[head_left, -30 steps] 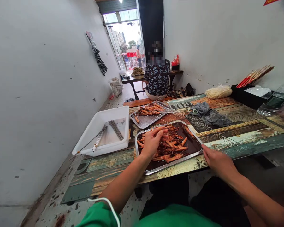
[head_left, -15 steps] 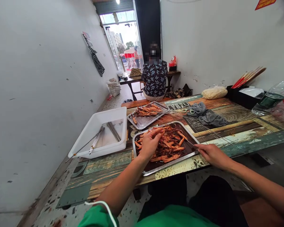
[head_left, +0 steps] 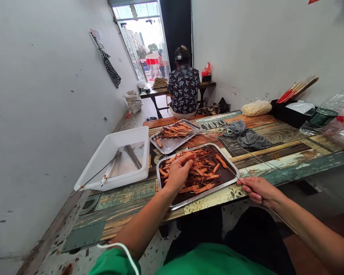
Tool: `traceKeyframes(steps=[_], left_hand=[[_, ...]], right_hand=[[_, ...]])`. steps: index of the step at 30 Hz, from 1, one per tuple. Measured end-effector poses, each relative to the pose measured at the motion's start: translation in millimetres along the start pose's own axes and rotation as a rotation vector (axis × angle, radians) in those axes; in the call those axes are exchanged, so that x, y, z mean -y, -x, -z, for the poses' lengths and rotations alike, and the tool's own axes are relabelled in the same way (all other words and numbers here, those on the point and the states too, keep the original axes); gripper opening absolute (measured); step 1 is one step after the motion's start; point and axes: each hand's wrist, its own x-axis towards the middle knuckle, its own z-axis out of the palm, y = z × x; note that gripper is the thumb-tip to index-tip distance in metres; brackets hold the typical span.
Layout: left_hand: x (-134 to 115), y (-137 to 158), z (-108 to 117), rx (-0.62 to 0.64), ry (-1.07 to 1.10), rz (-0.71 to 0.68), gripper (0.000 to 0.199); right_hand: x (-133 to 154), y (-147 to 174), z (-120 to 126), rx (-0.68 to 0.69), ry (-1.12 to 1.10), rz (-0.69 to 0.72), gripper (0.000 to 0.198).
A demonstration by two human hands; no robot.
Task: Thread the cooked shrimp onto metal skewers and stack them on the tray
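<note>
Over the near metal tray point(head_left: 174, 206) my left hand point(head_left: 181, 170) is closed, thumb and fingertips together above the heap of long reddish-brown meat pieces point(head_left: 202, 188). What those fingers hold, if anything, is hidden. My right hand point(head_left: 259, 189) grips a thin metal skewer point(head_left: 282, 219) just past the tray's right corner. The skewer's rear end runs back under my forearm, and its front points toward a meat piece point(head_left: 221, 160) at the tray's right side. I cannot tell whether the skewer pierces that piece. Dark liquid covers the tray floor.
Behind stands a second metal tray point(head_left: 172, 146) with skewered meat point(head_left: 176, 130). On the left is a white tub point(head_left: 145, 168) with metal skewers point(head_left: 133, 156). Loose skewers point(head_left: 255, 157), a grey cloth point(head_left: 253, 139) and a plastic bottle point(head_left: 326, 114) lie rightward. A person point(head_left: 184, 91) sits beyond.
My right hand has turned and curled more around the skewer, whose rear end now shows below it. My left hand stays over the meat heap. The whole view has shifted slightly.
</note>
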Motion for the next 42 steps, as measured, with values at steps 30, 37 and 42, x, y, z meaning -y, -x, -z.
traceKeyframes(steps=[30,37,42], left_hand=[[5,-5,0,-0.094,-0.196,-0.189,0.027],[7,-5,-2,-0.109,-0.190,-0.236,0.028],[4,-4,-1,-0.114,-0.237,-0.231,0.029]], right_hand=[[38,81,2,-0.386,0.399,0.190,0.053],[16,67,18,-0.392,0.397,0.217,0.050],[4,62,39,-0.370,0.521,0.305,0.044]])
